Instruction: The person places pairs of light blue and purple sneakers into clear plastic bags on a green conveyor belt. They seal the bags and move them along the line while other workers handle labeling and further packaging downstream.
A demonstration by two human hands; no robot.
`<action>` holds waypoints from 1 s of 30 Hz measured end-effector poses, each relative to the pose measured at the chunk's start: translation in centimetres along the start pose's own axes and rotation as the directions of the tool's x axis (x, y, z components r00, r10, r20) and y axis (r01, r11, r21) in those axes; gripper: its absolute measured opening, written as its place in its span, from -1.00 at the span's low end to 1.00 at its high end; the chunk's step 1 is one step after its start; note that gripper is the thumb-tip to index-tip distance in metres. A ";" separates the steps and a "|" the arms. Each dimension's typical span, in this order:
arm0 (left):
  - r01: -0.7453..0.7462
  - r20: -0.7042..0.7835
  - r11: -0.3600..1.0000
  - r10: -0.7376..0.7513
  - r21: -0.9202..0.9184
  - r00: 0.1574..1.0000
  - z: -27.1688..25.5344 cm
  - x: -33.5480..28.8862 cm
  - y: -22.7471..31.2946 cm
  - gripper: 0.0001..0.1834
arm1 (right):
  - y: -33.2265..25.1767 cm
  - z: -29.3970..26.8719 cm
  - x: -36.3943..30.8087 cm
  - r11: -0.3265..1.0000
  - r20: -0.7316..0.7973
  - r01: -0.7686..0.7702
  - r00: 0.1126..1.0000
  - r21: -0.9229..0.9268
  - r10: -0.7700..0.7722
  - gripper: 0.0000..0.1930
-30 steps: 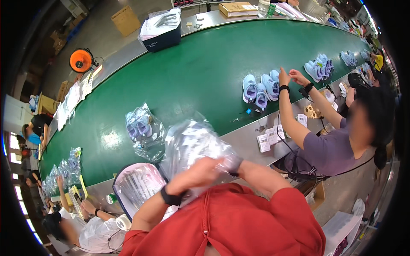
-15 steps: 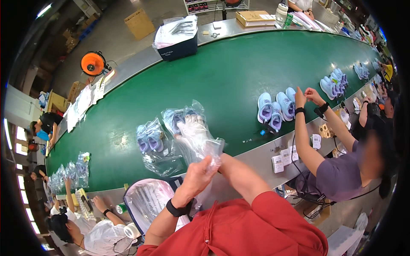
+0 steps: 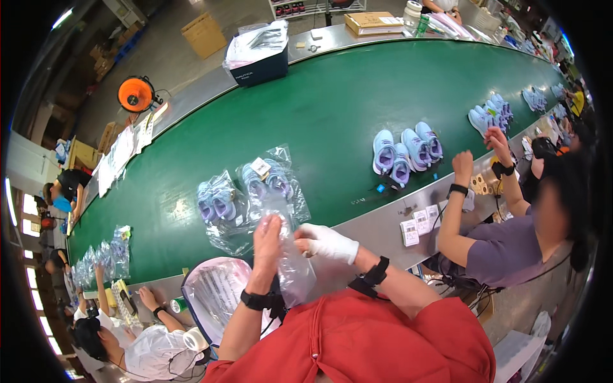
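Observation:
A clear plastic bag (image 3: 278, 203) lies on the green belt with a pair of light blue shoes (image 3: 267, 179) inside, a white tag on top. Its loose open end hangs toward me over the belt's near edge. My left hand (image 3: 267, 241), bare, is closed on the bag's left side. In a white glove, my right hand (image 3: 328, 244) has its fingers curled at the bag's right edge, seemingly pinching the film. Left of this bag sits another bagged pair of light blue shoes (image 3: 217, 201), its spare film spread toward me.
Unbagged light blue shoes (image 3: 408, 153) stand on the belt (image 3: 332, 102) to the right. A co-worker's hands (image 3: 476, 156) are beyond them. An open box of plastic bags (image 3: 217, 290) stands at my left; another box (image 3: 260, 67) is on the far edge. White tag stacks (image 3: 418, 225) line the near ledge.
My gloved right hand has come out of the bag from over the shoes, back toward me. My left hand has moved up and left along the film. The co-worker's hands have separated.

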State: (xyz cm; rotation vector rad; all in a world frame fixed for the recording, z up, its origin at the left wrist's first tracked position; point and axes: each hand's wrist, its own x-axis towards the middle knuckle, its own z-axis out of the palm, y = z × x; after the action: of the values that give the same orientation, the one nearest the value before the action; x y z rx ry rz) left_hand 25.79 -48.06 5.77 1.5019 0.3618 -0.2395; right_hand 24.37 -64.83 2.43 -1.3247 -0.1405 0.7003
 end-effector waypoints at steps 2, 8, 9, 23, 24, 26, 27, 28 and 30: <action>-0.029 -0.014 0.998 0.028 -0.047 1.000 1.6 -0.4 1.6 -0.81 | -2.1 0.1 -1.1 0.984 -0.081 0.084 0.992 -0.155 -0.097 -0.72; -0.075 0.042 0.988 0.082 -0.131 0.996 1.3 -1.1 5.1 -0.90 | -3.9 -6.3 -6.9 0.755 -0.555 -0.180 0.785 -0.631 -0.276 -0.76; -0.181 0.056 0.980 0.186 -0.077 0.981 1.5 -0.8 4.1 -0.92 | -3.2 -6.3 -7.0 0.529 -0.494 -0.196 0.703 -0.826 -0.511 -0.78; -0.582 0.879 0.747 -0.004 0.320 0.478 7.6 -11.1 -0.5 -0.79 | 6.7 -6.1 -5.0 0.573 -0.163 0.211 0.832 -0.792 -0.531 -0.73; -0.555 0.907 0.767 -0.082 0.323 0.414 7.0 -12.4 1.3 -0.79 | 5.8 -6.6 -5.1 0.549 -0.169 0.184 0.830 -0.816 -0.531 -0.72; -0.518 0.882 0.783 -0.082 0.345 0.464 5.4 -11.9 2.4 -0.78 | 4.5 -7.2 -4.2 0.449 -0.165 0.116 0.826 -0.886 -0.539 -0.69; -0.501 0.874 0.794 -0.077 0.345 0.480 4.9 -11.4 2.4 -0.78 | 4.0 -7.4 -3.5 0.392 -0.168 0.077 0.815 -0.917 -0.554 -0.68; -0.474 0.840 0.799 -0.071 0.370 0.538 4.7 -10.8 2.0 -0.79 | 4.1 -7.9 -3.5 0.350 -0.198 0.033 0.774 -0.936 -0.601 -0.66; -0.428 0.725 0.790 -0.030 0.439 0.688 3.9 -8.7 1.3 -0.79 | 5.6 -8.5 -1.5 0.191 -0.119 0.059 0.598 -0.980 -0.793 -0.63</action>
State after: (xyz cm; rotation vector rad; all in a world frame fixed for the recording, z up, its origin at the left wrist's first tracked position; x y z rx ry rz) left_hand 18.59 -52.46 10.39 1.8995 -0.5769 -0.7724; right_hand 25.07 -72.30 -4.61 -2.4316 -0.4413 -0.6231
